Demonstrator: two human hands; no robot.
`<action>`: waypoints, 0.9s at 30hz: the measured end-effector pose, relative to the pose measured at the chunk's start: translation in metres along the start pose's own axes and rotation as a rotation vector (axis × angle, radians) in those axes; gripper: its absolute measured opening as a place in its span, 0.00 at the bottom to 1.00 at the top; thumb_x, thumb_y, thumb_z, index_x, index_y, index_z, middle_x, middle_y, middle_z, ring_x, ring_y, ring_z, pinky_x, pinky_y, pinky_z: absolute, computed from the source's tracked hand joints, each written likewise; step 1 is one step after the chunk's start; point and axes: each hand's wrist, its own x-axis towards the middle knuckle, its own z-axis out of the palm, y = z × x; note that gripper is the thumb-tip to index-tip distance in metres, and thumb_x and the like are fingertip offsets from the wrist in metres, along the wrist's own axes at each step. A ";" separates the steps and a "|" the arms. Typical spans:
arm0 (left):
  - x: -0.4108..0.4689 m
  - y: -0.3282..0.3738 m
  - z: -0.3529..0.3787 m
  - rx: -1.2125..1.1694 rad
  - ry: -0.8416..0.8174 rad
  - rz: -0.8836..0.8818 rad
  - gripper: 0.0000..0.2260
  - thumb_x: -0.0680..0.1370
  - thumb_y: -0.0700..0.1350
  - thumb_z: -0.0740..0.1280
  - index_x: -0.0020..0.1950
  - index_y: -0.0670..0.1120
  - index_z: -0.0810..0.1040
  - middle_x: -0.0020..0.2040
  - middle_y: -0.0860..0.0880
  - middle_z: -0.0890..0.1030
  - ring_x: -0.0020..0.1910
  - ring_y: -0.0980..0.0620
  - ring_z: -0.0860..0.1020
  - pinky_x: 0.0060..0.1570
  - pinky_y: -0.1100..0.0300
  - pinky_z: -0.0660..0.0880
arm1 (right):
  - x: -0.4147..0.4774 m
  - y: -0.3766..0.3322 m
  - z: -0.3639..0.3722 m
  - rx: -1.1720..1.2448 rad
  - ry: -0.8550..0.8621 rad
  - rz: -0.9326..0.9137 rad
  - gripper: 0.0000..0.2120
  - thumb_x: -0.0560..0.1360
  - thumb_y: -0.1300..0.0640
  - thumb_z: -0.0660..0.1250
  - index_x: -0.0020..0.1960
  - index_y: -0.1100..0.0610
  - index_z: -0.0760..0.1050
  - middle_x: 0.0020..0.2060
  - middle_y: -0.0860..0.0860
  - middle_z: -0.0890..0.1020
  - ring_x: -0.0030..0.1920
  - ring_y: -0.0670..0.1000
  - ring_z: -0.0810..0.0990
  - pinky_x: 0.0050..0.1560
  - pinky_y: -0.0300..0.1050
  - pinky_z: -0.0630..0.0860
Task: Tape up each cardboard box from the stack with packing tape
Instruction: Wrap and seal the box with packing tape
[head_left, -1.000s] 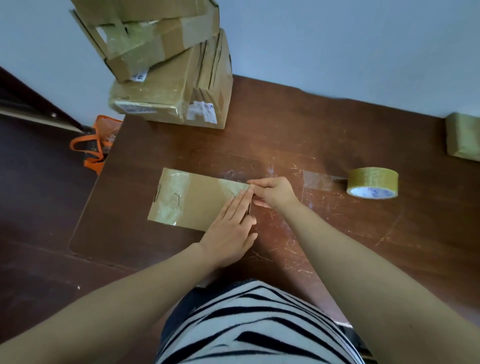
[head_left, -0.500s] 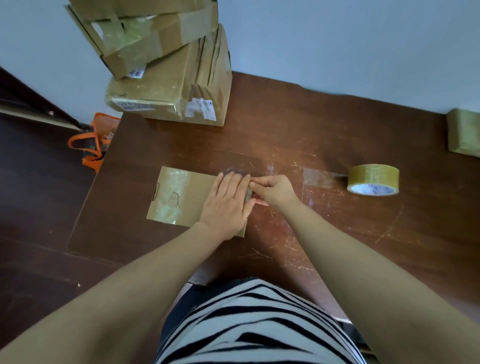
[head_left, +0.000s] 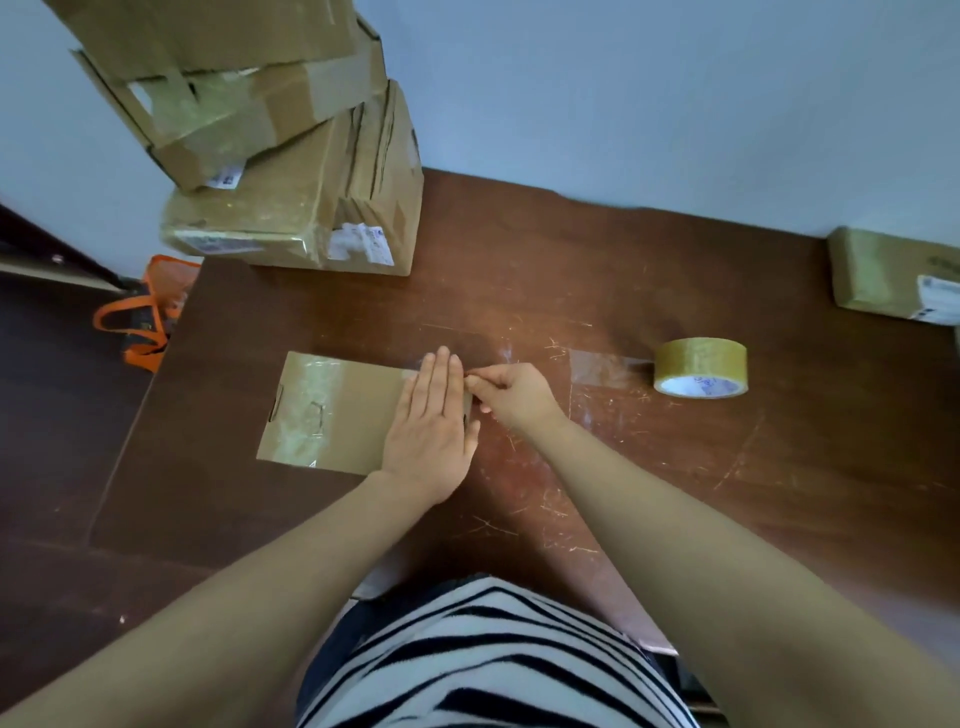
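From the head camera, a flat brown box (head_left: 332, 410) is lying on the near left part of a dark wooden table (head_left: 571, 270). Shiny tape is covering its left end.

The left hand (head_left: 431, 431) is lying flat on the right end of the box. Its fingers are straight and close together, pressing down and holding nothing.

The right hand (head_left: 511, 397) is sitting just beside it, on the right. Its fingers are curled, and its fingertips are pinching the right edge of the box, touching the left hand's fingertips.

A roll of tape (head_left: 700, 366) is sitting on the table to the right, well apart from the hands. A clear strip (head_left: 597, 369) is sticking to the table between the roll and the right hand.

A stack of boxes (head_left: 291, 182) is standing at the far left corner. The upper boxes are tilting. One small box (head_left: 883, 275) is sitting at the far right. An orange bag (head_left: 150, 317) is lying on the floor on the left.
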 end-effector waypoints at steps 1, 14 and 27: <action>0.003 0.001 0.000 0.002 0.026 0.009 0.29 0.77 0.51 0.52 0.72 0.34 0.65 0.72 0.35 0.66 0.72 0.39 0.66 0.73 0.48 0.56 | -0.001 -0.001 -0.007 -0.032 0.031 -0.004 0.14 0.79 0.54 0.63 0.61 0.56 0.79 0.35 0.44 0.80 0.41 0.46 0.78 0.53 0.43 0.76; 0.006 0.010 -0.020 -0.098 -0.009 -0.048 0.35 0.81 0.58 0.54 0.78 0.39 0.42 0.78 0.41 0.42 0.78 0.45 0.41 0.71 0.54 0.32 | 0.008 0.025 -0.147 -1.010 0.425 0.070 0.16 0.80 0.50 0.58 0.64 0.55 0.75 0.63 0.56 0.74 0.63 0.59 0.69 0.63 0.52 0.64; 0.032 0.063 -0.052 -0.200 0.000 -0.001 0.23 0.82 0.48 0.57 0.76 0.47 0.60 0.79 0.45 0.53 0.77 0.46 0.48 0.74 0.53 0.43 | 0.019 0.014 -0.154 -1.367 -0.025 0.314 0.08 0.74 0.60 0.65 0.36 0.53 0.71 0.31 0.47 0.74 0.31 0.49 0.70 0.39 0.42 0.66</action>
